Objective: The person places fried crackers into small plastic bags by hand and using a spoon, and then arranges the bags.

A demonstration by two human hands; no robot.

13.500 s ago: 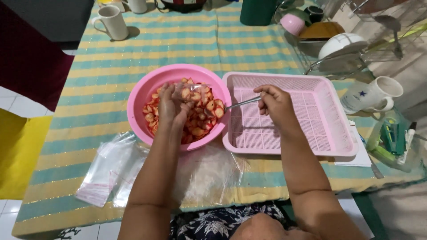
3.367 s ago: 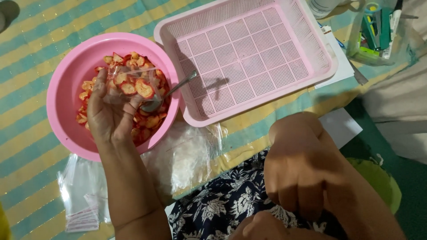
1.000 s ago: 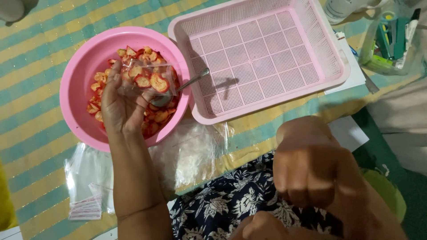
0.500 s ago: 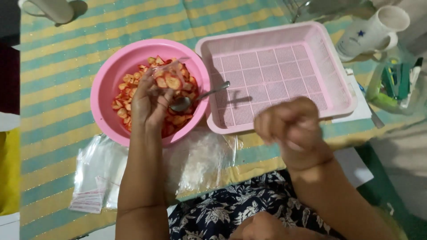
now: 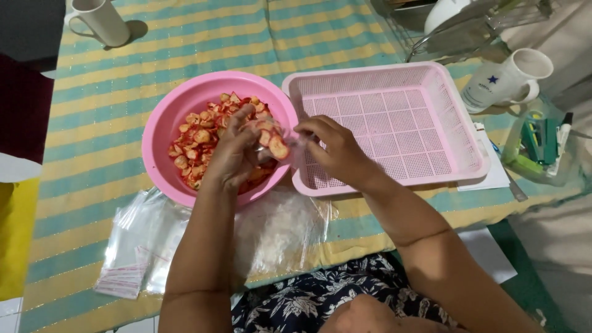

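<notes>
The bowl (image 5: 179, 123) and slotted tray (image 5: 394, 117) were pink — the snack pieces (image 5: 197, 139) reddish-orange, the cloth (image 5: 203, 43) striped green, yellow and cream.

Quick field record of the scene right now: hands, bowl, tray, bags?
left hand: over bowl, holding small clear bag with chips in it
right hand: pinching the same bag
bowl: pink, holds red-orange chips
tray: pink mesh, nothing in it, right of bowl
spare bags: clear, flat on striped cloth
mugs: two, white
</notes>
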